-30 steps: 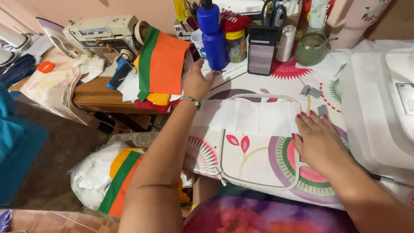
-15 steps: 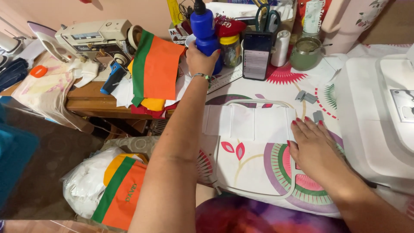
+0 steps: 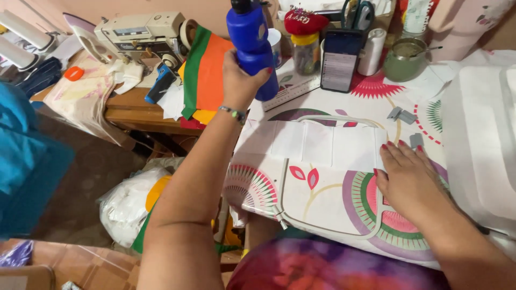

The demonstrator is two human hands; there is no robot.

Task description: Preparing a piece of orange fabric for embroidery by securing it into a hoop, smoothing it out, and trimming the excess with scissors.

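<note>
My left hand grips a tall blue bottle with a black cap and holds it lifted above the table's far left edge. My right hand lies flat, fingers spread, on a white fabric piece printed with pink leaves and round fan patterns. A folded white strip lies across that fabric, just left of my right fingertips. Two small grey clips rest on the cloth beyond my right hand.
A dark phone stands upright behind the fabric, beside a jar, a white bottle and a green cup. A white sewing machine sits at right. Another cream machine and green-orange cloth are at left.
My left hand reached to the blue bottle, closed on it and raised it off the table. My right hand stayed flat on the fabric.
</note>
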